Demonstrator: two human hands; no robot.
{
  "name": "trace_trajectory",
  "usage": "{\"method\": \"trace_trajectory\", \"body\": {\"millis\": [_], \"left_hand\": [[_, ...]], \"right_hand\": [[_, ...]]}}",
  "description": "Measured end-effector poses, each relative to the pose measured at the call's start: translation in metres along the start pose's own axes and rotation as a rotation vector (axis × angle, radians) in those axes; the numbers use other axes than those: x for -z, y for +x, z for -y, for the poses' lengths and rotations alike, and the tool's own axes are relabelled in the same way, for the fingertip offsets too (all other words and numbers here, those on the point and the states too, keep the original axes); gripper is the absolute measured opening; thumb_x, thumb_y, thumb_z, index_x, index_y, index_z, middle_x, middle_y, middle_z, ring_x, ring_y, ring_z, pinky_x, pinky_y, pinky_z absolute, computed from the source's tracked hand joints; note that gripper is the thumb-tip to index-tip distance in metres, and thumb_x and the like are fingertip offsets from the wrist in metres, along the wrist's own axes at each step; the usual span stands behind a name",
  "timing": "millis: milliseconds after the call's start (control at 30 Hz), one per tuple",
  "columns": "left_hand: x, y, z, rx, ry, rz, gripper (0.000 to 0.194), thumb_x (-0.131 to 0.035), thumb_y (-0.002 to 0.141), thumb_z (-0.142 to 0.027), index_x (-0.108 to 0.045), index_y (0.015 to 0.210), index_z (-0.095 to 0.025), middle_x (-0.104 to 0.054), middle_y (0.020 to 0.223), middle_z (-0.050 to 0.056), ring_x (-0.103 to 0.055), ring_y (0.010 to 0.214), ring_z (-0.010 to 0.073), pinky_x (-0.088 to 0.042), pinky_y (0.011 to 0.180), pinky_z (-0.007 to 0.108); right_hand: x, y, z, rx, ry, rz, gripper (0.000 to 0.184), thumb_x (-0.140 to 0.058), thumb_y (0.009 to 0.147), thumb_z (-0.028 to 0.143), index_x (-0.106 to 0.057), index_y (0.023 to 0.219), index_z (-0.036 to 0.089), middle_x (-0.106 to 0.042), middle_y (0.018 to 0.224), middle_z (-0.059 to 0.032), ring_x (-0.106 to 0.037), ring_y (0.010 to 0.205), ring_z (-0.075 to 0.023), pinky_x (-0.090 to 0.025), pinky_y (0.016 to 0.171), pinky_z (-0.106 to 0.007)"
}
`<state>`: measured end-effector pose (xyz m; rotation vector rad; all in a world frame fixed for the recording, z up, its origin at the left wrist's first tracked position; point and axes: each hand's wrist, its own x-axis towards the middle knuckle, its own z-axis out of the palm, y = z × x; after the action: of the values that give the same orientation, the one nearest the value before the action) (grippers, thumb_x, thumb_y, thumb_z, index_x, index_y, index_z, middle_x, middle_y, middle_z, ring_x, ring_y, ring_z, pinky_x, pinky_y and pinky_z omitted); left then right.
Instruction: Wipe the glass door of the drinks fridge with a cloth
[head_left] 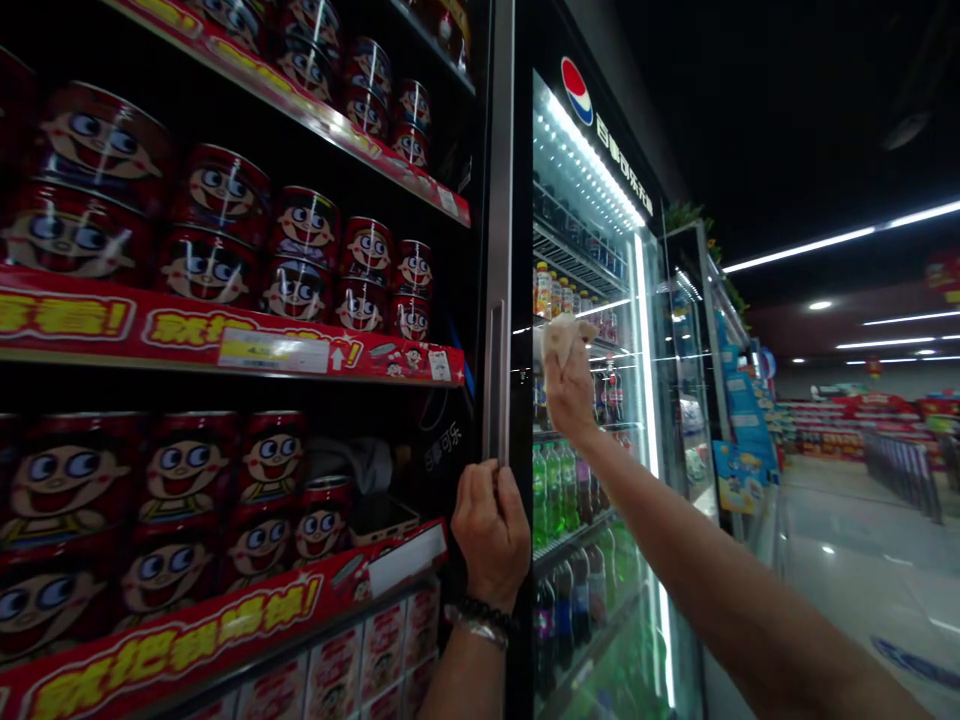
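- At twelve o'clock our right hand (568,385) bunches a soft, light cloth (561,335) against the cooler door glass (592,300).
- Our left hand (489,530) grips the door handle (495,385), fingers clenched at its lower end.

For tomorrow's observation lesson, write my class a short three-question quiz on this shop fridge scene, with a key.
1. True or false: the right hand presses a pale cloth against the glass fridge door.
2. What does the left hand grip?
A) a green bottle
B) the lower end of the door handle
C) a red can
3. Fill in: the shelves to the left of the fridge hold red ____ printed with cartoon faces.

Key
1. True
2. B
3. cans
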<state>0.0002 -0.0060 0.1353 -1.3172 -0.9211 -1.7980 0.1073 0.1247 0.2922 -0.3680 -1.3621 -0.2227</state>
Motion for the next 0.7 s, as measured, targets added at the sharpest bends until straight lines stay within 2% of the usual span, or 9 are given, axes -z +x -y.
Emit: {"method": "trace_trajectory", "body": {"millis": [100, 167, 233, 267, 333, 433, 533, 600, 700], "left_hand": [[0.001, 0.000, -0.001, 0.014, -0.003, 0.007, 0.020, -0.045, 0.114, -0.027, -0.062, 0.108, -0.019, -0.060, 0.096, 0.002, -0.060, 0.092, 0.0161, -0.044, 0.086, 0.030], [0.002, 0.000, -0.001, 0.036, -0.029, 0.012, 0.025, -0.041, 0.115, -0.028, -0.058, 0.098, -0.020, -0.057, 0.092, 0.002, -0.057, 0.087, 0.0165, -0.043, 0.083, 0.031], [0.003, 0.000, -0.001, 0.052, -0.067, 0.023, 0.030, -0.038, 0.115, -0.028, -0.055, 0.092, -0.020, -0.056, 0.090, 0.002, -0.056, 0.085, 0.0164, -0.042, 0.082, 0.031], [0.003, 0.000, -0.001, 0.054, -0.080, 0.026, 0.030, -0.037, 0.115, -0.028, -0.055, 0.093, -0.020, -0.057, 0.091, 0.002, -0.056, 0.087, 0.0162, -0.043, 0.083, 0.031], [0.003, 0.000, -0.001, 0.046, -0.082, 0.031, 0.027, -0.038, 0.115, -0.028, -0.060, 0.101, -0.019, -0.060, 0.097, 0.003, -0.058, 0.093, 0.0157, -0.044, 0.089, 0.030], [0.002, 0.000, -0.001, 0.041, -0.052, 0.019, 0.025, -0.041, 0.115, -0.028, -0.064, 0.112, -0.018, -0.062, 0.101, 0.003, -0.061, 0.097, 0.0157, -0.045, 0.092, 0.030], [0.002, 0.000, -0.001, 0.037, -0.038, 0.013, 0.025, -0.043, 0.114, -0.028, -0.065, 0.113, -0.018, -0.062, 0.100, 0.003, -0.061, 0.096, 0.0159, -0.046, 0.091, 0.029], [0.002, 0.001, -0.002, 0.026, -0.033, 0.010, 0.023, -0.044, 0.114, -0.028, -0.065, 0.112, -0.018, -0.062, 0.099, 0.003, -0.061, 0.095, 0.0152, -0.046, 0.090, 0.028], [0.003, 0.000, -0.002, 0.013, -0.029, 0.008, 0.022, -0.045, 0.114, -0.026, -0.065, 0.112, -0.017, -0.062, 0.099, 0.003, -0.060, 0.095, 0.0142, -0.045, 0.092, 0.027]], "right_hand": [[0.021, -0.085, 0.023, 0.270, 0.003, 0.174, 0.069, -0.033, 0.114, 0.046, -0.018, 0.178, 0.024, -0.020, 0.185, -0.0120, -0.011, 0.175, -0.0332, -0.022, 0.143, -0.069], [0.035, -0.132, 0.030, 0.428, -0.019, 0.280, 0.069, -0.035, 0.113, 0.043, -0.019, 0.178, 0.028, -0.014, 0.186, -0.0106, -0.008, 0.175, -0.0367, -0.026, 0.140, -0.074], [0.045, -0.159, 0.028, 0.522, -0.041, 0.338, 0.071, -0.037, 0.111, 0.044, -0.020, 0.178, 0.028, -0.014, 0.186, -0.0117, -0.012, 0.174, -0.0401, -0.033, 0.136, -0.077], [0.048, -0.162, 0.025, 0.548, -0.050, 0.356, 0.071, -0.037, 0.111, 0.045, -0.019, 0.178, 0.028, -0.015, 0.186, -0.0117, -0.014, 0.174, -0.0407, -0.035, 0.135, -0.077], [0.047, -0.149, 0.016, 0.566, -0.051, 0.363, 0.071, -0.038, 0.112, 0.046, -0.019, 0.178, 0.029, -0.018, 0.186, -0.0108, -0.016, 0.174, -0.0396, -0.035, 0.136, -0.076], [0.032, -0.091, -0.006, 0.436, -0.011, 0.251, 0.065, -0.038, 0.114, 0.041, -0.024, 0.176, 0.030, -0.021, 0.185, -0.0068, -0.014, 0.175, -0.0318, -0.025, 0.143, -0.068], [0.013, -0.018, -0.046, 0.199, 0.055, 0.064, 0.063, -0.038, 0.114, 0.047, -0.035, 0.172, 0.023, -0.033, 0.181, -0.0102, -0.024, 0.173, -0.0268, -0.023, 0.145, -0.060], [0.007, 0.019, -0.083, -0.020, 0.056, -0.016, 0.068, -0.036, 0.111, 0.053, -0.042, 0.167, 0.015, -0.045, 0.172, -0.0173, -0.040, 0.165, -0.0289, -0.031, 0.141, -0.058], [0.008, 0.043, -0.137, -0.378, -0.022, -0.077, 0.074, -0.033, 0.107, 0.056, -0.046, 0.161, 0.007, -0.055, 0.159, -0.0262, -0.055, 0.151, -0.0335, -0.043, 0.132, -0.059]]}}
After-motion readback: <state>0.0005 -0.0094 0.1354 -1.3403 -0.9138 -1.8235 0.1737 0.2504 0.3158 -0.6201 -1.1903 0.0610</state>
